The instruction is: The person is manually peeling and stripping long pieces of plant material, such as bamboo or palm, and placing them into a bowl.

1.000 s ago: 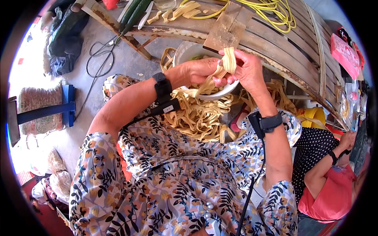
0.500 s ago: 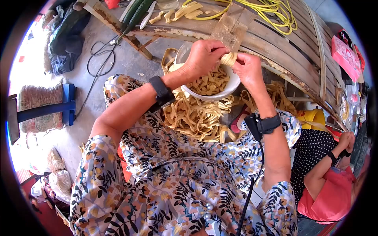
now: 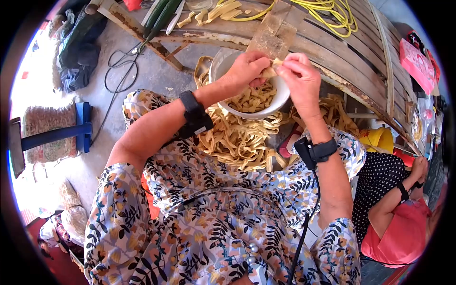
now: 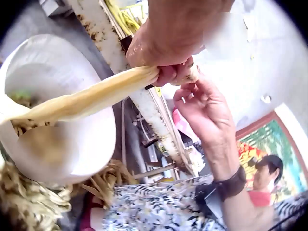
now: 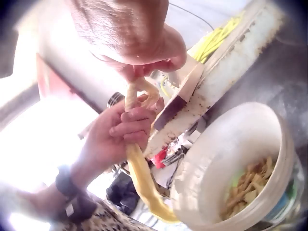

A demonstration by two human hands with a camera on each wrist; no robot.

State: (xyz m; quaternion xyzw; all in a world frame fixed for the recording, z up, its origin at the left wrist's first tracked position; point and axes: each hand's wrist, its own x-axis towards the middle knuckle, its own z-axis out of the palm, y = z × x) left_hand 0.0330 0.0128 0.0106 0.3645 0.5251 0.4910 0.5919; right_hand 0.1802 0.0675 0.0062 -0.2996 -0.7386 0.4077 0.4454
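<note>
Over the white bucket [image 3: 284, 97], my left hand [image 3: 244, 71] grips a long, flat, pale-yellow strip [image 4: 96, 96] of pliable stuff. Its long tail hangs from the fist across the bucket in the left wrist view. My right hand [image 3: 303, 78] pinches the short end between thumb and fingers, close against the left fingertips. In the right wrist view that end forms a small twisted loop [image 5: 150, 91] between the two hands. Short yellow pieces [image 3: 254, 100] lie inside the bucket, partly hidden by the left hand.
A heap of long strips [image 3: 237, 142] lies below the bucket. Beyond it stands a slatted wooden bench [image 3: 332, 61] with a rusty edge, bearing a board [image 3: 273, 40], yellow hose [image 3: 327, 16] and green cucumbers [image 3: 161, 16]. Another person [image 3: 399, 223] sits at the right.
The strip was a broad folded band between the hands; its end is now a small twisted loop at the fingertips. The left hand rose, then turned over, uncovering the pieces in the bucket.
</note>
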